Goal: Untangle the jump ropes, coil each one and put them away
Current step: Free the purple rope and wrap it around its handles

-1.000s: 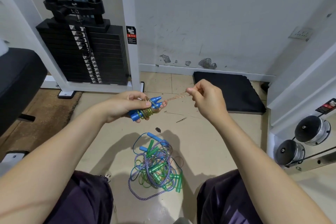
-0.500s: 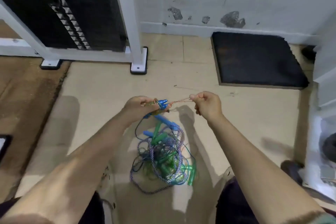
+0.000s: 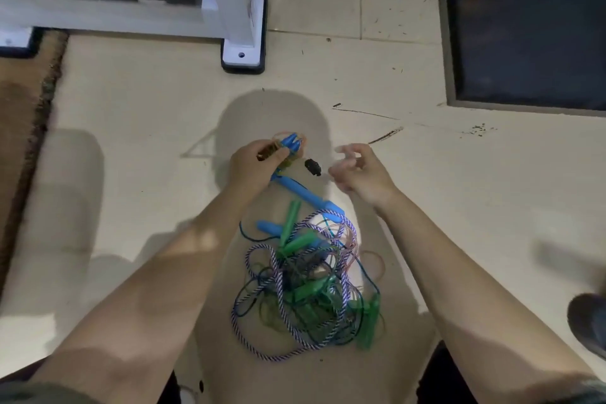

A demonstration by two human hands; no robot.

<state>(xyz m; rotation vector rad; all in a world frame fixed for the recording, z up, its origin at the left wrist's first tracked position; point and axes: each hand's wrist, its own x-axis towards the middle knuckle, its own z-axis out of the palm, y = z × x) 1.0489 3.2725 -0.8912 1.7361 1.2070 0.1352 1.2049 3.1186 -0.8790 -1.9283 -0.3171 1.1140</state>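
The tan floor (image 3: 131, 147) fills more of the view than half a second ago, since the camera has tipped further down: the wall is gone from the top edge, and only the white frame (image 3: 236, 3) of the weight machine and the black mat (image 3: 528, 26) at upper right remain. A dark shoe (image 3: 588, 321) shows at the right edge.

The tangled pile of jump ropes (image 3: 305, 285) lies on the floor between the person's forearms, as before: a purple-and-white braided rope (image 3: 282, 331) loops round its near side, green handles (image 3: 290, 223) and thin dark and clear cords are knotted through it, and one long blue handle (image 3: 305, 195) slants up toward the left hand.

The left hand (image 3: 252, 167) keeps its grip closed round the coiled rope bundle (image 3: 288, 146) (blue handle ends and a few turns of clear pinkish cord poke out past the fingers), held above the far end of the pile.

The right hand (image 3: 360, 170) has changed most. Earlier it pinched the free end of the cord and pulled it taut away from the bundle; now it has let go, its grip loose with fingers spread and lightly curled, holding nothing, just apart from the bundle.

A small black object (image 3: 313, 167) lies on the floor between the two hands.
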